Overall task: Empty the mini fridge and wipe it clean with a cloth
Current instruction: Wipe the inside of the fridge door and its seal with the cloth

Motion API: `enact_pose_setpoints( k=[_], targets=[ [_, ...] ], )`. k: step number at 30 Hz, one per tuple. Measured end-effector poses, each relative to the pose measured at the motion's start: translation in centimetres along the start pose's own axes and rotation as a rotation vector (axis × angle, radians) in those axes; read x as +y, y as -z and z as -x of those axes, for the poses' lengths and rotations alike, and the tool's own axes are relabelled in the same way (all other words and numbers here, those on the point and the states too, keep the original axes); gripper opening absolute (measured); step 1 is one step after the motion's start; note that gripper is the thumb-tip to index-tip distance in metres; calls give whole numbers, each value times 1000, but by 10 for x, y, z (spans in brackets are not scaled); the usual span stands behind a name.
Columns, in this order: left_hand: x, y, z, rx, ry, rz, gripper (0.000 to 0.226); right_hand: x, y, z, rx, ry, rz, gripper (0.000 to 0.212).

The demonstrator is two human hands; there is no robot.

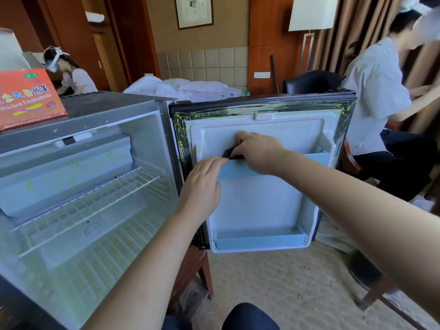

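1. My right hand is curled and clamped on a small dark cloth, which it presses to the inner face of the open door, just above the upper door shelf.
2. My left hand reaches to the same place. Its fingertips meet the end of the cloth at the shelf edge, but I cannot tell if they pinch it or only touch.
3. Around this spot the door lining looks mostly white. The black door seal carries many yellow smears along the top and the left side.
4. The lower door shelf holds nothing that I can see.
5. The mini fridge stands open at the left, and I see no goods on its wire rack, so I judge the emptying is done. A red box lies on its top.
6. Yellow-green stains show on the inner walls and the rack, so I judge most of the wiping is left.
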State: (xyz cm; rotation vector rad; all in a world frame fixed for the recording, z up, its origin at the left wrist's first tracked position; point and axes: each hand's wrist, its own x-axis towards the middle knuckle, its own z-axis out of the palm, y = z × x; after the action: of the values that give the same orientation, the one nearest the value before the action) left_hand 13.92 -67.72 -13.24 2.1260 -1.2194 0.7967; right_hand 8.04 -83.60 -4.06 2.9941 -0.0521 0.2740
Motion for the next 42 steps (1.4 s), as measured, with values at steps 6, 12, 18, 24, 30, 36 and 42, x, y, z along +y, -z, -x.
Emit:
enact_pose_setpoints(
  k=[6, 12, 18, 24, 30, 36, 42],
  targets=[
    [3, -4, 1, 46, 49, 44, 57, 66, -3, 38, 3, -257, -3, 50],
    [3, -10, 0, 103, 46, 57, 56, 83, -19, 54, 54, -326, 6, 39],
    [3, -12, 0, 93, -8, 31, 56, 56, -25, 45, 117, -293, -127, 42],
    [-17, 9, 2, 101, -135, -123, 52, -18, -27, -4, 85, -65, -258, 48],
    [-28, 25, -13, 261, 152, -46, 25, -43, -29, -23, 96, -4, -363, 73],
    [-23, 18, -41, 1, 539, -100, 42, -37, -34, -24, 205, -60, -617, 36],
    [-20, 16, -37, -14, 433, -233, 36, -39, -34, -24, 550, 28, -841, 35]
  ],
)
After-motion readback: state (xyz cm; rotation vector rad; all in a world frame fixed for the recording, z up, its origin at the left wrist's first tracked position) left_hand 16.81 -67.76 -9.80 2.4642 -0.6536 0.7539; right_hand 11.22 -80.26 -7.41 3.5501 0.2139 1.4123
